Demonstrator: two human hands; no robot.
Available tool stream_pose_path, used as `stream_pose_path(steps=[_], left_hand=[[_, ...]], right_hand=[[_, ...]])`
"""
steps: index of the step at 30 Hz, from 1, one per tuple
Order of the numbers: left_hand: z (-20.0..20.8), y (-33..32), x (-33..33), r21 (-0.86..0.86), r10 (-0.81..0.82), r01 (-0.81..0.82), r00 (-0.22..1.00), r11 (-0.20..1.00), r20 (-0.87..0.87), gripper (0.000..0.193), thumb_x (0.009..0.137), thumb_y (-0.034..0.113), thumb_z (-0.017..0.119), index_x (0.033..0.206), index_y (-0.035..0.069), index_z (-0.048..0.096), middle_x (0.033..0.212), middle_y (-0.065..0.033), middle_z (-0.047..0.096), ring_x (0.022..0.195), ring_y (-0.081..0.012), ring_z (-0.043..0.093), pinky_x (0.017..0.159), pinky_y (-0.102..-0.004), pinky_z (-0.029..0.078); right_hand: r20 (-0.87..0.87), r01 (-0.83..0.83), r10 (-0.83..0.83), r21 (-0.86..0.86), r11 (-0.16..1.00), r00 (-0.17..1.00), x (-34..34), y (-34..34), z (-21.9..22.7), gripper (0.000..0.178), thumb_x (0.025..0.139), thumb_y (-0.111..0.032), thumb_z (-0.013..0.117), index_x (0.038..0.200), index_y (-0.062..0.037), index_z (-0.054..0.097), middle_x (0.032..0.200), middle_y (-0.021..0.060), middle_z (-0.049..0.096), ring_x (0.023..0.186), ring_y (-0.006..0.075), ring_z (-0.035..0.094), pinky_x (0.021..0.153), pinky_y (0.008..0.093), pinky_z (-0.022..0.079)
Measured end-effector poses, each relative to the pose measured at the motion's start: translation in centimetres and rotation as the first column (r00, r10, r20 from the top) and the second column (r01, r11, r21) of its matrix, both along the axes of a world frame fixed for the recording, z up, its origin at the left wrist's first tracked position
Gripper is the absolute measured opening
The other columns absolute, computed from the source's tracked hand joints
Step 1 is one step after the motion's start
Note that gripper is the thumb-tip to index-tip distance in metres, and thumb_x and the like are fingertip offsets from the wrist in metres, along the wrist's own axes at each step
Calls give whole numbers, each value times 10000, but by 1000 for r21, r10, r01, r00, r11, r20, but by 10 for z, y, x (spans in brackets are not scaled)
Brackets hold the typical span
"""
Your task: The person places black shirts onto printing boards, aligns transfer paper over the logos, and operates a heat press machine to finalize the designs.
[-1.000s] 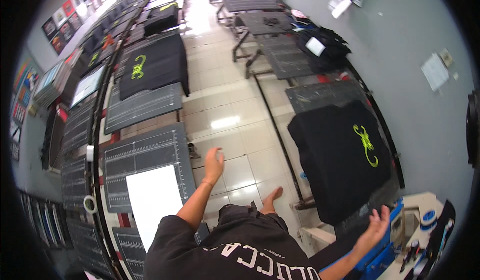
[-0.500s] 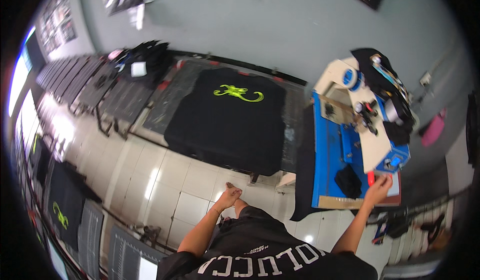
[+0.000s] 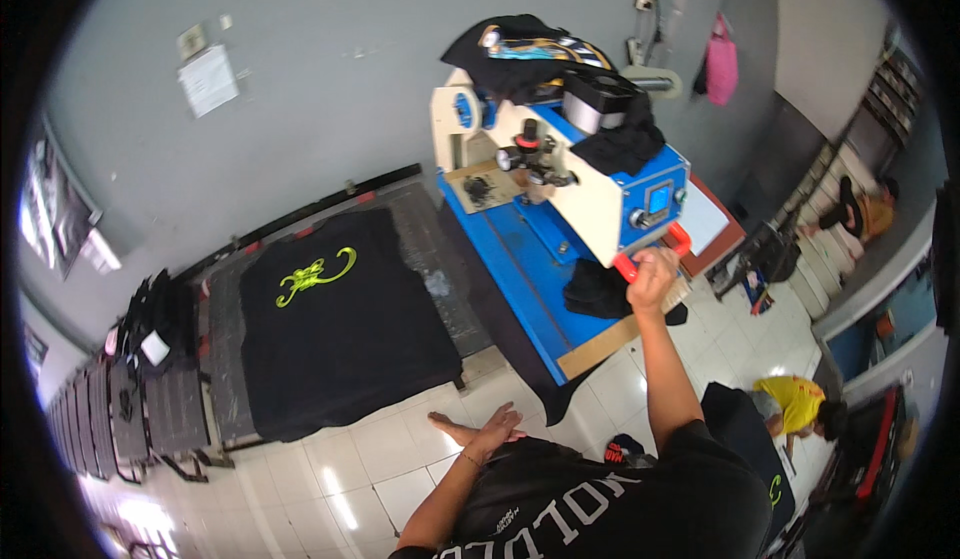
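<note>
My right hand (image 3: 653,276) is closed round the red handle (image 3: 679,239) at the front of a blue and cream press machine (image 3: 590,221). Under that handle a bunched black cloth (image 3: 594,290) lies on the machine's blue bed (image 3: 497,254). Low in front of my body, my left hand (image 3: 493,431) holds nothing, with its fingers stretched out. A black T-shirt (image 3: 345,349) with a bright yellow-green curling print (image 3: 316,279) lies flat on a dark board (image 3: 432,259), left of the machine.
Black cloths (image 3: 520,44) and a black and white box (image 3: 597,104) sit on top of the machine. Dark printing boards (image 3: 176,409) line the left side. A person in a yellow shirt (image 3: 800,404) is at the lower right; another person (image 3: 875,211) is farther back.
My view has swung right, bringing the machine to the middle. My right hand, earlier at the machine's front, now grips the red handle. My left hand's fingers have straightened.
</note>
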State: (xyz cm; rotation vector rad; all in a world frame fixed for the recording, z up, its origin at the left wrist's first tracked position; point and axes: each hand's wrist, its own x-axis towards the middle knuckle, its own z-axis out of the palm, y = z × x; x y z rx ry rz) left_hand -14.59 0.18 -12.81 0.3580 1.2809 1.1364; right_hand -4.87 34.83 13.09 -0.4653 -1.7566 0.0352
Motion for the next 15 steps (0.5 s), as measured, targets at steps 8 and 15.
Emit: stream_pose_path(steps=[8,15], left_hand=[[3,36,4,-20,288,-316,834,949,470,910,953,205,634,1548,155,-53,1490,-206,363,1074,-341,613,914,-442,525],[-15,48,13,60,182,-253,822,965,540,763,948,213,649,1524,119,158,1366,-161,475,977,-283,649,888,-412,536]], right_hand=[[-13,-29,30,35,999,999,9,5,4,232,828,-161,471,655,-51,580,606,112,550,561,315,499,667,426,378],[-25,-39,40,34,999,999,9,8,4,221,813,-163,475,654,-51,581,597,101,544,552,302,492,665,416,375]])
